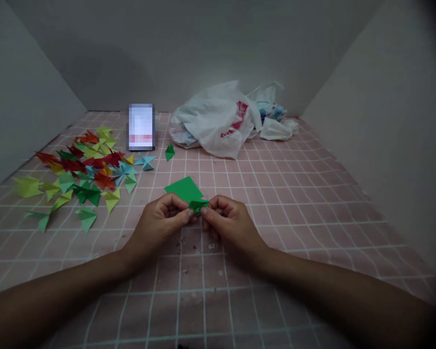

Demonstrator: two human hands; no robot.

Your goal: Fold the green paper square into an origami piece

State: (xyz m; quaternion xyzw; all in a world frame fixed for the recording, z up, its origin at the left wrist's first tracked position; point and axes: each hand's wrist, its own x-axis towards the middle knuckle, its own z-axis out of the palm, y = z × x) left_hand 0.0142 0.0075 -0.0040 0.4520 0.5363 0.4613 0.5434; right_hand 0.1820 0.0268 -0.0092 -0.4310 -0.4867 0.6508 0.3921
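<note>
Both your hands, left hand [163, 215] and right hand [227, 220], pinch the small green paper fold [198, 205] between them, long axis left-right, mid-surface.

Heap of folded paper pieces [83, 174] on the tiled surface [312, 203] at far left, one stray folded piece [170, 152] right of it, blurred upright object [141, 127] behind, plastic bags [221, 121] against the back wall, paper sheet [184, 189] apparently lying just beyond both hands at centre.

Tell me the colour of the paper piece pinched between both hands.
Green; the folded paper piece shows best in the head view, between the left hand and right hand.
</note>
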